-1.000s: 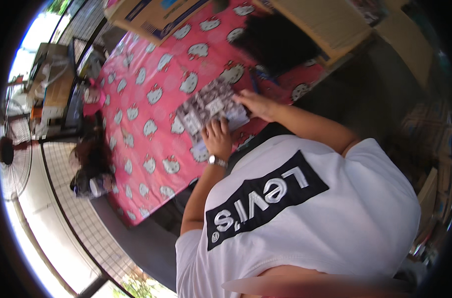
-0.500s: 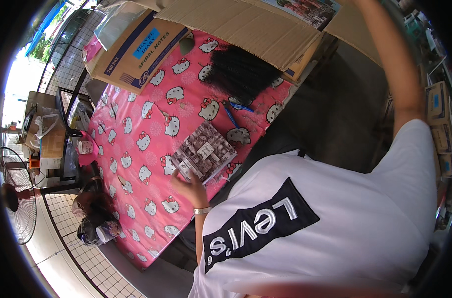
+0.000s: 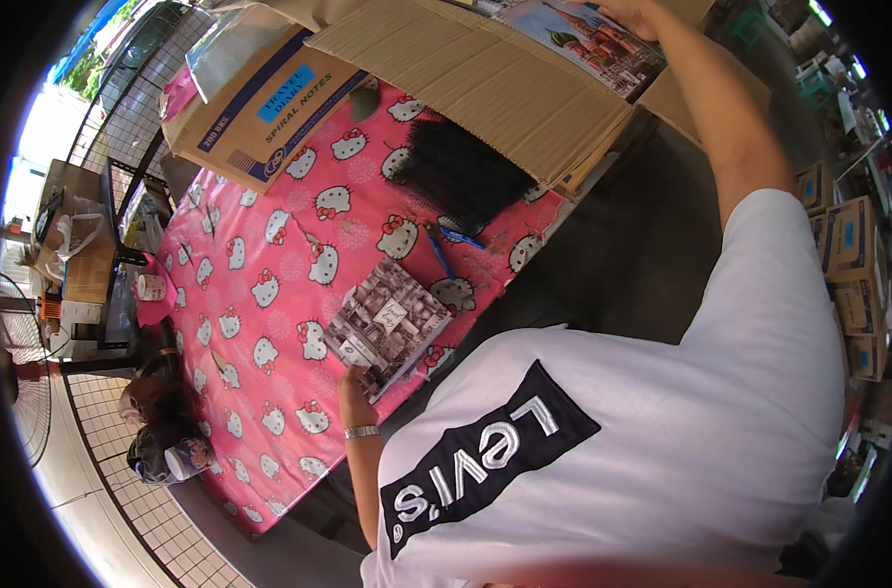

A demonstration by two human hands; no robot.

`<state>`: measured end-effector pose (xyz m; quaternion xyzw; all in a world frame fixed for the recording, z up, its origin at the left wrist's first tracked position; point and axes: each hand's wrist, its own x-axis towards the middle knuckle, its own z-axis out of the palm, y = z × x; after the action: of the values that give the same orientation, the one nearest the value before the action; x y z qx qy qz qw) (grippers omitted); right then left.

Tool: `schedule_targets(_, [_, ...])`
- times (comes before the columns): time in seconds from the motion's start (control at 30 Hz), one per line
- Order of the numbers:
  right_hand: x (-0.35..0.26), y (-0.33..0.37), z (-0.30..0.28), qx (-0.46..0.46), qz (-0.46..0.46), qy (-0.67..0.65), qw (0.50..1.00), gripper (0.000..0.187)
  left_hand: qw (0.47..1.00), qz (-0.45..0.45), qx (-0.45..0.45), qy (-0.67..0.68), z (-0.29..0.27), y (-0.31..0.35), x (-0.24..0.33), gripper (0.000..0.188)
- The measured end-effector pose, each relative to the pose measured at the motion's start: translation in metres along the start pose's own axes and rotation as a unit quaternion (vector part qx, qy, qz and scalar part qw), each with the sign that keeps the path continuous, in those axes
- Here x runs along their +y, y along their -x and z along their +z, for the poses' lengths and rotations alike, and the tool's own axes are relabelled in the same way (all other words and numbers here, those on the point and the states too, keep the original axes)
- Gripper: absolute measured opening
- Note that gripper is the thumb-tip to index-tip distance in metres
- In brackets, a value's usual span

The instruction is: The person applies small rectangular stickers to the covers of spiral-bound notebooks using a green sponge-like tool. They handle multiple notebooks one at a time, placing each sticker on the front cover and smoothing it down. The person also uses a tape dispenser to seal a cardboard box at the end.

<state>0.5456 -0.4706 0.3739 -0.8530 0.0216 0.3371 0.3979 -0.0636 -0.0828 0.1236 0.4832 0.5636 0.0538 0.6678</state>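
Presently, the left hand [image 3: 354, 392] touches a corner of the grey notebook [image 3: 392, 325] near the front edge of the pink table [image 3: 274, 323]. The right hand [image 3: 634, 14] meets the colour-printed book [image 3: 585, 47] at the open carton [image 3: 475, 73]; whether either grip is closed cannot be determined.

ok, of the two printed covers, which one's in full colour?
The domed-tower cover in the open cardboard box, by the right hand: red towers, blue sky. The collage-cover notebook at the left hand is grey-brown.

Fan [image 3: 24, 376]; wire grid [image 3: 113, 421]; cartons [image 3: 849, 245]
Fan at left edge; dark wire grid beside it; brown cartons stacked at right.
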Motion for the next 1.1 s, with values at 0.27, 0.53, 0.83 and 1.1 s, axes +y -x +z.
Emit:
schedule_targets(0.27, [-0.015, 0.012, 0.017, 0.009, -0.051, 0.057, 0.997, 0.088, 1.000, 0.010, -0.011, -0.008, 0.000, -0.003, -0.003, 0.005])
schedule_targets(0.53, [-0.020, 0.025, 0.022, -0.006, -0.049, 0.057, 0.997, 0.053, 0.997, 0.028, -0.065, 0.001, -0.010, 0.002, 0.000, 0.009])
schedule_targets(0.83, [-0.020, -0.004, 0.001, 0.020, -0.072, 0.019, 0.997, 0.051, 0.959, 0.256, 0.099, 0.069, -0.033, 0.008, -0.003, 0.038])
schedule_targets(1.1, [-0.104, 0.147, 0.050, 0.464, -0.201, 0.574, 0.644, 0.089, 0.939, 0.282, -0.159, 0.114, 0.023, 0.076, 0.049, 0.030])
